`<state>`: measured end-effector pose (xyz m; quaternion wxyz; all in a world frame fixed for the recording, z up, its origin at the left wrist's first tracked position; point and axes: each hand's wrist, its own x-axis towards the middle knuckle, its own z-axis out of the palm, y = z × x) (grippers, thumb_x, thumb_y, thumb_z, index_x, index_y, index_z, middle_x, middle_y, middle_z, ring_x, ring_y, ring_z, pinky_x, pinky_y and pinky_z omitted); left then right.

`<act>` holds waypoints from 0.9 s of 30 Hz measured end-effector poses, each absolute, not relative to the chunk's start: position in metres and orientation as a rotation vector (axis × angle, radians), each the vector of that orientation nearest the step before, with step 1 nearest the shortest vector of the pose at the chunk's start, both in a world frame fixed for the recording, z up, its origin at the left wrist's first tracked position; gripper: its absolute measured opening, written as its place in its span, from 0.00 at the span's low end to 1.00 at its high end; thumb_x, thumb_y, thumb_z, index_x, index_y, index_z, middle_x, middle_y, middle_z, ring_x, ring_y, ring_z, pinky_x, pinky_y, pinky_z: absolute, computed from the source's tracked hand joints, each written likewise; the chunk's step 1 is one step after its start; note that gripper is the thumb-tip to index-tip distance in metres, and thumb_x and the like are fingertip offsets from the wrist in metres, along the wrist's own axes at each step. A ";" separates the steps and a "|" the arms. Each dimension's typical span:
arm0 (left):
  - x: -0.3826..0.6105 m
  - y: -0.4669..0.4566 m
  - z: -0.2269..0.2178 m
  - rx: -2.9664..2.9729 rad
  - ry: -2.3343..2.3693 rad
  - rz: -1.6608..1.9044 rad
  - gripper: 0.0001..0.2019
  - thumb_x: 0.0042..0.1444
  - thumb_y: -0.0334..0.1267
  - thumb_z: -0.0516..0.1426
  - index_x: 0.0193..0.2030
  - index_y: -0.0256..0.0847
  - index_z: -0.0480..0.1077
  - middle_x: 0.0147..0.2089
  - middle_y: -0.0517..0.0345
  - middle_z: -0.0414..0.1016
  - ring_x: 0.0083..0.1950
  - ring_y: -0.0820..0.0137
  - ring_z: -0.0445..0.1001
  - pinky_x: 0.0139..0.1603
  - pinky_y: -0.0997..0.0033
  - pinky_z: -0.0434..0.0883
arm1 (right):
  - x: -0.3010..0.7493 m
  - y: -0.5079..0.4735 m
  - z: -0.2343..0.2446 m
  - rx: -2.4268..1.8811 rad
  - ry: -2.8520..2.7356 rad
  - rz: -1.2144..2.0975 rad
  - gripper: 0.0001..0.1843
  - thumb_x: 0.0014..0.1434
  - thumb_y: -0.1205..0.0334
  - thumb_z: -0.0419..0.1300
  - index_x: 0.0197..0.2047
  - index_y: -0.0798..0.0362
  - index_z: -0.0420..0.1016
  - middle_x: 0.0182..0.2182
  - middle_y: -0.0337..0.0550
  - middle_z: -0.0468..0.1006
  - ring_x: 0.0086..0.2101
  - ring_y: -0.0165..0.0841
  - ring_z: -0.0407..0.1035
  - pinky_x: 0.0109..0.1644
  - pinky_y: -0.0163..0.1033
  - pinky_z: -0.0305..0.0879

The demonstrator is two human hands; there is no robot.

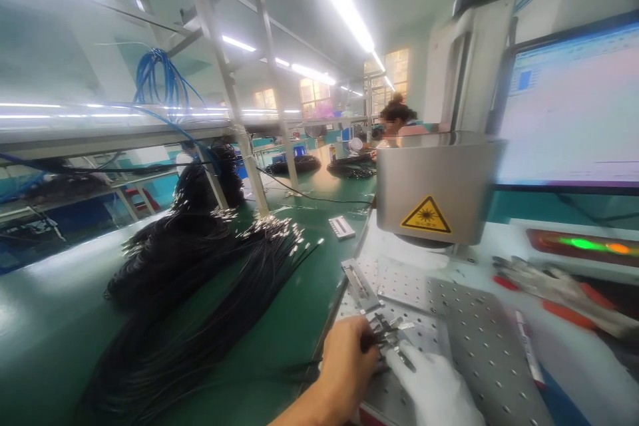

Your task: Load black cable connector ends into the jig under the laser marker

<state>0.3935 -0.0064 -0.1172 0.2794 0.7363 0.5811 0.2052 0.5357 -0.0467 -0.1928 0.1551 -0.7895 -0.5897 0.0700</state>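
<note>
Left hand (349, 363), bare, near centre of the view: fingers curled and pinched on the near ends of a few thin black cable ends (382, 336), which run right onto a small metal fixture (394, 333). Right hand (432, 386), in a white glove, just right of the left: fingers laid on the near side of the same fixture and touching the cable tips; whether it grips anything cannot be told. Cable ends: dark, slim, glossy, lying roughly level across the fixture; finer detail blurred. Fixture: small, bright metal, seated on a perforated metal plate (479, 339), grey with a regular grid of holes, reaching right and near. Directly beyond, a laser head (439, 186) in brushed metal with a yellow triangular warning label (426, 215) hangs over the far part of the plate, leaving a low gap beneath. Left of the plate, its edge meets a green surface (279, 319); on it a large bundle of black cables (200, 279) lies well left of the hands, metal tips glinting at its far end. A strip of bare green runs between bundle and plate edge. Right of the plate: pliers with orange handles (559, 293), near but apart. Far right: a lit monitor (574, 106).
</note>
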 end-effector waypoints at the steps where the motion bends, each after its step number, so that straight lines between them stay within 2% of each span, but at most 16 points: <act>1: 0.394 -0.007 -0.119 2.000 1.575 0.524 0.04 0.43 0.28 0.57 0.27 0.40 0.68 0.29 0.63 0.69 0.34 0.72 0.62 0.35 0.72 0.54 | 0.536 -0.047 -0.192 -2.250 -1.701 0.205 0.22 0.69 0.56 0.44 0.53 0.40 0.78 0.38 0.45 0.80 0.35 0.37 0.76 0.39 0.37 0.72; 5: 0.395 -0.006 -0.119 1.975 1.641 0.413 0.05 0.42 0.29 0.58 0.29 0.40 0.72 0.32 0.60 0.72 0.37 0.70 0.64 0.36 0.72 0.55 | 0.538 -0.053 -0.187 -2.198 -1.846 0.045 0.21 0.67 0.61 0.47 0.53 0.37 0.78 0.39 0.42 0.80 0.36 0.38 0.76 0.38 0.38 0.73; 8: 0.396 -0.005 -0.117 1.929 1.667 0.373 0.07 0.41 0.28 0.57 0.29 0.40 0.73 0.30 0.60 0.72 0.35 0.70 0.65 0.35 0.72 0.55 | 0.539 -0.058 -0.183 -2.098 -2.140 -0.136 0.29 0.55 0.70 0.54 0.55 0.33 0.75 0.51 0.36 0.77 0.39 0.41 0.74 0.39 0.41 0.74; 10: 0.396 -0.004 -0.116 1.908 1.657 0.377 0.07 0.41 0.28 0.57 0.29 0.40 0.73 0.29 0.61 0.71 0.34 0.70 0.66 0.34 0.72 0.55 | 0.538 -0.060 -0.180 -2.056 -2.282 -0.204 0.36 0.47 0.73 0.57 0.57 0.34 0.74 0.58 0.33 0.71 0.40 0.43 0.73 0.39 0.42 0.74; 12: 0.396 -0.002 -0.116 1.881 1.634 0.393 0.05 0.43 0.30 0.58 0.28 0.40 0.73 0.29 0.60 0.72 0.34 0.70 0.66 0.33 0.72 0.55 | 0.536 -0.061 -0.175 -2.047 -2.345 -0.242 0.38 0.44 0.75 0.58 0.58 0.37 0.74 0.60 0.33 0.69 0.40 0.44 0.73 0.39 0.43 0.74; 18: 0.396 0.006 -0.121 1.855 1.650 0.343 0.07 0.43 0.34 0.59 0.32 0.40 0.74 0.33 0.55 0.73 0.37 0.65 0.68 0.35 0.69 0.57 | 0.534 -0.066 -0.156 -2.084 -2.165 -0.252 0.38 0.49 0.79 0.53 0.59 0.37 0.73 0.49 0.39 0.77 0.38 0.37 0.72 0.39 0.36 0.72; 22: 0.397 0.009 -0.124 1.862 1.632 0.322 0.07 0.40 0.33 0.60 0.30 0.40 0.74 0.33 0.56 0.72 0.38 0.64 0.68 0.36 0.69 0.57 | 0.535 -0.061 -0.164 -2.046 -2.191 -0.169 0.36 0.47 0.77 0.55 0.55 0.38 0.76 0.50 0.40 0.77 0.37 0.38 0.72 0.40 0.36 0.70; 24: 0.397 0.009 -0.124 1.839 1.626 0.334 0.05 0.39 0.33 0.61 0.27 0.40 0.72 0.32 0.58 0.70 0.38 0.65 0.66 0.35 0.69 0.57 | 0.536 -0.057 -0.172 -2.048 -2.150 -0.121 0.31 0.50 0.73 0.56 0.55 0.37 0.77 0.49 0.40 0.77 0.37 0.38 0.72 0.39 0.37 0.70; 27: 0.394 0.013 -0.122 1.776 1.565 0.344 0.07 0.38 0.33 0.63 0.23 0.40 0.68 0.26 0.63 0.64 0.33 0.69 0.64 0.33 0.70 0.55 | 0.537 -0.051 -0.182 -2.109 -2.053 -0.074 0.24 0.62 0.66 0.52 0.57 0.37 0.75 0.38 0.44 0.80 0.33 0.38 0.74 0.37 0.37 0.70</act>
